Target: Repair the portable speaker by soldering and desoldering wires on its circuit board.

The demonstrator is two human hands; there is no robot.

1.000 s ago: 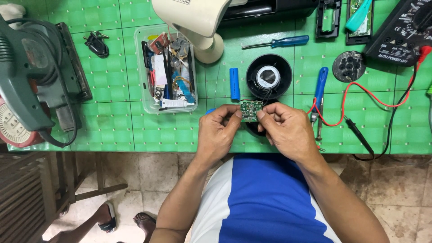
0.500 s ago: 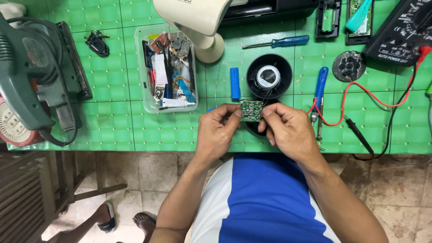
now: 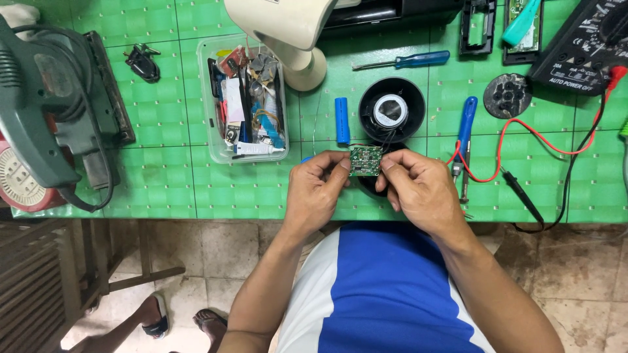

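The left hand [image 3: 318,191] and the right hand [image 3: 420,188] both pinch a small green circuit board [image 3: 365,161] by its edges, above the green table [image 3: 163,183], just beside a round black speaker [image 3: 391,110].

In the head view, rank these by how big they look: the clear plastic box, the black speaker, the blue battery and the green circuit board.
Largest to smallest:
1. Plastic box
2. Speaker
3. Circuit board and battery: alike, and the board is held nearer the camera, so unranked.

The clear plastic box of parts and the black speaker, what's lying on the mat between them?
A blue battery lies upright between the plastic box and the speaker, seen in the head view.
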